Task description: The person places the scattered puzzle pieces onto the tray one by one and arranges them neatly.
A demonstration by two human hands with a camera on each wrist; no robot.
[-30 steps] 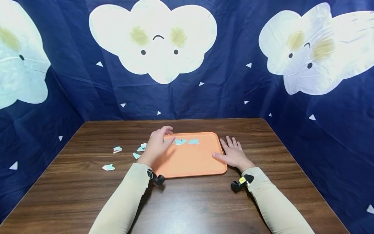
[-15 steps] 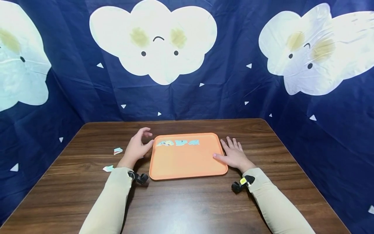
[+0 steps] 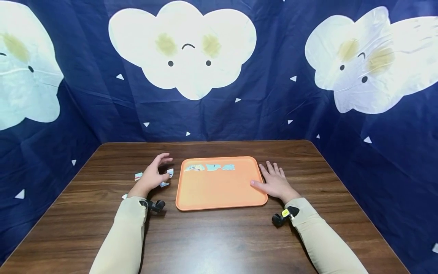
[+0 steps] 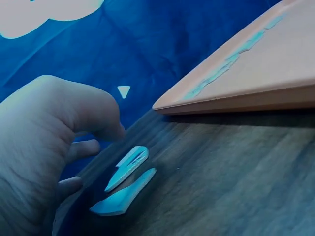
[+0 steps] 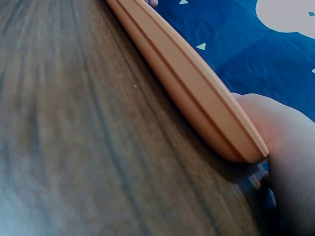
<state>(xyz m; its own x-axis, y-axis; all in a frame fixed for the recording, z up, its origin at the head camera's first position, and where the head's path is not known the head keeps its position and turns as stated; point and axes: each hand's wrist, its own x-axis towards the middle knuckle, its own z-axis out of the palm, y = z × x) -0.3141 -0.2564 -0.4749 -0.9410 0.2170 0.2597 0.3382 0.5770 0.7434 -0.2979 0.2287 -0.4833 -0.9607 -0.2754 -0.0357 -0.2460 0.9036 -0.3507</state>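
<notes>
My left hand (image 3: 153,175) hovers left of the orange tray (image 3: 219,190), fingers loosely bent with nothing between them. Just beyond its fingertips, in the left wrist view, two light-blue torn paper pieces lie on the table: an upper piece (image 4: 129,166) and a lower piece (image 4: 123,196). Three torn pieces sit in a row along the tray's far side: a patterned one (image 3: 194,168), a middle one (image 3: 213,167) and a right one (image 3: 228,167). My right hand (image 3: 276,182) rests at the tray's right edge, fingers spread on the table and thumb over the rim.
Farther left, a paper scrap with a red mark (image 3: 138,176) and another scrap (image 3: 124,196) show partly behind the left hand and wrist. The brown wooden table (image 3: 219,239) runs back to a dark blue curtain (image 3: 267,121) with cloud shapes.
My left hand has moved left from over the tray's far left corner to the loose paper pieces, uncovering the patterned piece on the tray. The right hand stays in place.
</notes>
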